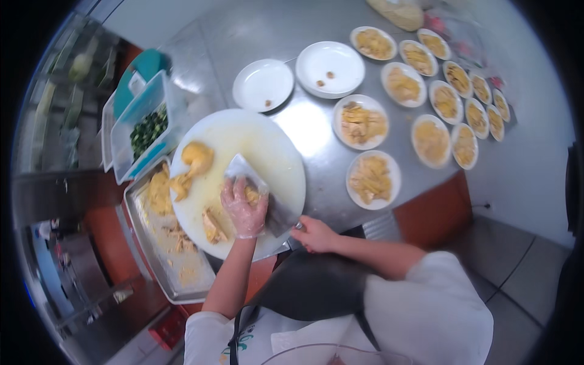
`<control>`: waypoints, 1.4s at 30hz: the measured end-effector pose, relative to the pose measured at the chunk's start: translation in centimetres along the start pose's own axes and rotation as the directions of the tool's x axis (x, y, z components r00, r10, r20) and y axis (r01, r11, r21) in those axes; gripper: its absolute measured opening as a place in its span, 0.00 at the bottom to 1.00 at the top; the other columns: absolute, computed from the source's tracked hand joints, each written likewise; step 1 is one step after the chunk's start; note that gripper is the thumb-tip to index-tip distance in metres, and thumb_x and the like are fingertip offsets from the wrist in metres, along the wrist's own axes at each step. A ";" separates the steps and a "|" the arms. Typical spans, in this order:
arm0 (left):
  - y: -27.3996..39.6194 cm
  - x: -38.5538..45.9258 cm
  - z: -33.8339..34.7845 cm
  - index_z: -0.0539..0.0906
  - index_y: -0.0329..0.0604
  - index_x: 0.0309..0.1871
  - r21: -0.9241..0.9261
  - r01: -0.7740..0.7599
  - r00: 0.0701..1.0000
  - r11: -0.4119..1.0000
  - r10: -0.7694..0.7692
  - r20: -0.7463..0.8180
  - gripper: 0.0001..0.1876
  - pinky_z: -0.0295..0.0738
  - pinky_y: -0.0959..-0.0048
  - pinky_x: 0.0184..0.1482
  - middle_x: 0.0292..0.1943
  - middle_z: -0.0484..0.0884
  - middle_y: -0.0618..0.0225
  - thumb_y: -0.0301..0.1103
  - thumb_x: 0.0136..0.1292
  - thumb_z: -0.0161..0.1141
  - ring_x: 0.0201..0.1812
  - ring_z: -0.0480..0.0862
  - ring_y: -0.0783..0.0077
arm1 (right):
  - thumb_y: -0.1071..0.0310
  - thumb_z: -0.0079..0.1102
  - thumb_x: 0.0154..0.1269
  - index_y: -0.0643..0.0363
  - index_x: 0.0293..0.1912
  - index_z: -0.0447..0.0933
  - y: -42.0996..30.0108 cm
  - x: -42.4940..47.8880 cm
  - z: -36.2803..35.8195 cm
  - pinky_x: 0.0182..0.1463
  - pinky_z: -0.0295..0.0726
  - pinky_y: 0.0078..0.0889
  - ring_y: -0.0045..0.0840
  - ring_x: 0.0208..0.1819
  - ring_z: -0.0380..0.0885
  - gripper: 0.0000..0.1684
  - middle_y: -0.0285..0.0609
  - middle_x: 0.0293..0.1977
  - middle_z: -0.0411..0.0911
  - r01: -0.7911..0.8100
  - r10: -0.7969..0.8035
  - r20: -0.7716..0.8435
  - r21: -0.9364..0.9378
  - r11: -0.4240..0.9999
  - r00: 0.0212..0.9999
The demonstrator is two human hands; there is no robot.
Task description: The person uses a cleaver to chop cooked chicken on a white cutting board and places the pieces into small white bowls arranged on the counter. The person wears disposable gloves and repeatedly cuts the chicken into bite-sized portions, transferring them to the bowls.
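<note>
A round white cutting board [269, 146] lies before me. My right hand [315, 234], bare, grips the handle of a broad-bladed cleaver [284, 214], whose blade slants across the board. In a clear plastic glove, my left hand [244, 207] is cupped over yellow-skinned chicken meat [251, 195] at the blade, with fingers and thumb on either side of it. The glove covers part of the blade and meat. A cut chicken piece [212, 226] lies left of that hand. Farther up the board sits a chicken leg [197, 157] with yellow skin.
A metal tray [169, 287] with chicken pieces and scraps adjoins the board's left side. Behind it stands a plastic tub [122, 139] of chopped greens. White plates [263, 75] with small brown bits stand at the back. Several oval plates of sliced chicken [372, 180] spread rightward over the steel table [315, 182].
</note>
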State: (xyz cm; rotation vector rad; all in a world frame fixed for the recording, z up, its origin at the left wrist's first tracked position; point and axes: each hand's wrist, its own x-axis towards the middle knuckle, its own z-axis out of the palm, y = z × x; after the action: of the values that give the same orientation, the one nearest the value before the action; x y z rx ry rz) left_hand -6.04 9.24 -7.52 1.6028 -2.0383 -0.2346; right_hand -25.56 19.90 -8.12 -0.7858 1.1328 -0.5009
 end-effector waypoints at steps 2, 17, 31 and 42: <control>0.1 -0.5 1.0 0.80 0.40 0.57 -0.014 0.005 0.996 1.000 -0.006 -0.092 0.28 0.64 0.46 0.66 0.62 0.74 0.45 0.35 0.51 0.72 0.62 0.72 0.40 | 0.55 0.56 0.75 0.61 0.43 0.68 -0.7 -0.2 0.3 0.20 0.75 0.27 0.19 0.17 0.74 0.18 0.36 0.20 0.72 -0.028 0.028 0.012 -0.052 0.998 1.000; 7.3 8.7 5.7 0.83 0.43 0.50 -0.188 -0.261 0.965 0.947 0.249 -0.085 0.22 0.67 0.47 0.65 0.57 0.76 0.47 0.33 0.48 0.70 0.60 0.73 0.41 | 0.62 0.57 0.75 0.58 0.46 0.68 -3.1 -2.2 -5.2 0.19 0.69 0.24 0.18 0.17 0.68 0.11 0.34 0.20 0.69 0.108 -0.057 -0.164 0.319 0.942 0.985; 20.8 28.1 23.1 0.85 0.42 0.48 -0.377 -0.418 0.860 0.826 0.494 0.128 0.21 0.70 0.50 0.64 0.53 0.80 0.47 0.37 0.49 0.69 0.58 0.76 0.42 | 0.61 0.56 0.74 0.56 0.44 0.67 -10.5 0.0 -23.4 0.20 0.70 0.26 0.20 0.17 0.68 0.11 0.34 0.23 0.69 0.289 -0.033 -0.515 0.425 0.858 0.857; 20.2 28.9 24.3 0.83 0.38 0.53 -0.119 -0.660 0.705 0.742 0.667 0.240 0.22 0.66 0.50 0.69 0.61 0.77 0.48 0.41 0.59 0.62 0.66 0.71 0.44 | 0.66 0.56 0.74 0.57 0.47 0.67 -7.5 -9.9 -24.0 0.20 0.70 0.24 0.18 0.16 0.68 0.09 0.35 0.23 0.70 0.378 0.053 -0.634 0.524 0.763 0.772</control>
State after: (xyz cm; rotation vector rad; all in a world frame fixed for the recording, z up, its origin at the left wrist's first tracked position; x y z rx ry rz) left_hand -39.89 -16.78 -10.44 0.7392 -2.6673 -0.2086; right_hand -51.25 15.03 -1.41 -0.1000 1.3722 -1.3018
